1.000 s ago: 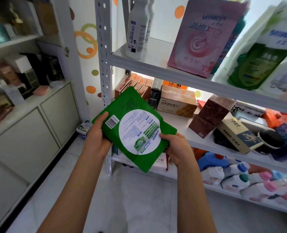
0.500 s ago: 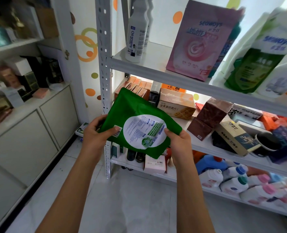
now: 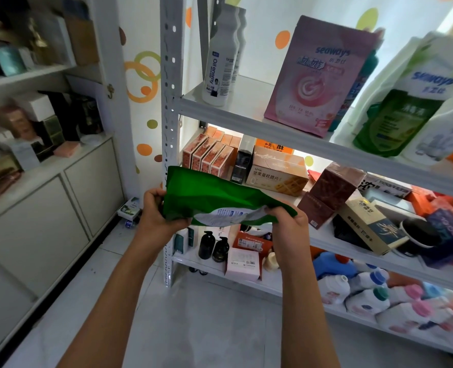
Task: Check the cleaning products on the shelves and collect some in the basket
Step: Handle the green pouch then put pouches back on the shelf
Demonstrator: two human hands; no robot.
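A green refill pouch [image 3: 214, 197] with a white printed label is held in front of the white metal shelf unit [image 3: 246, 118]. My left hand [image 3: 159, 213] grips its left edge and my right hand [image 3: 289, 221] pinches its right edge. The pouch is tipped nearly flat, label side facing down toward me. On the top shelf stand a white bottle [image 3: 220, 62], a pink pouch [image 3: 318, 75] and a green and white pouch [image 3: 406, 102]. No basket is in view.
Boxes [image 3: 275, 171] crowd the middle shelf. Dark bottles [image 3: 212, 245], a pink box [image 3: 242, 264] and detergent jugs [image 3: 366, 293] fill the bottom shelf. A white cabinet [image 3: 47, 208] with boxes on top lines the left. Tiled floor [image 3: 206, 328] lies below.
Both hands have tilted the green pouch from facing me to nearly flat, its top edge swinging away toward the shelf. The hands have risen slightly and stay on its edges.
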